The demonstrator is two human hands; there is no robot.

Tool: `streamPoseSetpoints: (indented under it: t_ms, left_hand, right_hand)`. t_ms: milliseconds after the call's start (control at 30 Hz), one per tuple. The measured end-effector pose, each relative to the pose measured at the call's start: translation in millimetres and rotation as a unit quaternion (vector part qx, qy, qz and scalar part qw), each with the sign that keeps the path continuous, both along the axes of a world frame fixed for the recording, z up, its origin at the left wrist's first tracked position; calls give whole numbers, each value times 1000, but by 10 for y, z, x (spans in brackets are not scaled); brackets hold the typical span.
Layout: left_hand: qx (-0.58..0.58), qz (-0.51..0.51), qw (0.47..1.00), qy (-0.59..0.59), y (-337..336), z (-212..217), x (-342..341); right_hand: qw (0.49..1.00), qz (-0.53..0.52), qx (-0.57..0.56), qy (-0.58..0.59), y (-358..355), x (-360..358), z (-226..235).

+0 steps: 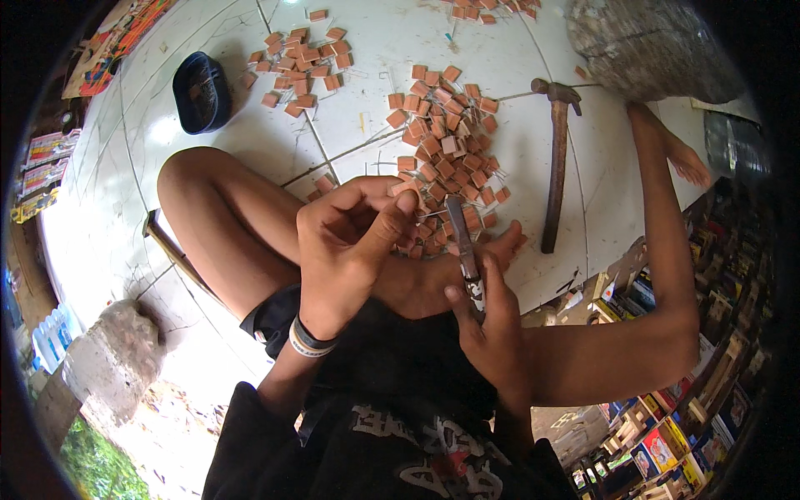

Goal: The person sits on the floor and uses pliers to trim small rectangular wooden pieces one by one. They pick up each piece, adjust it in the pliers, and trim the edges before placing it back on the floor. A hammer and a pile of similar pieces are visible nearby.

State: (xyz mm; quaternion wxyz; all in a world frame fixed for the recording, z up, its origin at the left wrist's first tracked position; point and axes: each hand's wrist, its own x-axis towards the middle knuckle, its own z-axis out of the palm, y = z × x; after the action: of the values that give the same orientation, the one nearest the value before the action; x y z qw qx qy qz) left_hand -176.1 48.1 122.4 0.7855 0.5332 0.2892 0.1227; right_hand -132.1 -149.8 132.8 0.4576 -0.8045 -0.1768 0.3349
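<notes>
My left hand [346, 242] is closed, pinching a small reddish-brown square block [406, 188] between thumb and fingertips. A thin wire [433, 214] sticks out of the block toward the right. My right hand [496, 325] is wrapped round a narrow metal tool [460, 232] with a worn, dark tip pointing up and away from me. Whether it is a knife or pliers seen edge-on, I cannot tell. Its tip lies close to the wire; contact is unclear. Just beyond both hands lies a heap of similar blocks [450, 146], many with thin wires.
A wooden-handled hammer [555, 167] lies right of the heap. Another block pile [300, 62] and a dark blue container [202, 93] are at the far left. My bent legs flank the white tiled floor [350, 117]. A large stone [658, 50] stands far right.
</notes>
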Motion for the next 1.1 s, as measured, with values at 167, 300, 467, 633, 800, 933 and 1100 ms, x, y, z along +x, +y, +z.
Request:
streamPoseSetpoints:
  t_ms: [167, 300, 467, 633, 800, 933, 1100]
  left_hand:
    - [-2, 21, 1000, 8, -43, 37, -16]
    - [11, 7, 1000, 10, 20, 44, -23]
    - [-46, -18, 999, -2, 43, 32, 45]
    - [-159, -36, 987, -8, -40, -57, 145]
    - [-257, -70, 964, 17, -27, -140, 74]
    - [-278, -106, 954, 29, 33, -117, 67]
    - [-241, -62, 967, 55, 0, 12, 92]
  right_hand:
    - [999, -1, -34, -12, 34, -85, -36]
    - [1000, -4, -13, 16, 67, -59, -14]
    - [999, -3, 3, 35, 83, 9, 69]
    - [999, 0, -15, 49, 49, -62, 30]
    - [969, 15, 108, 223, -73, -52, 1]
    - [790, -27, 318, 524, -55, -54, 10]
    - [793, -44, 311, 521, 0, -41, 43]
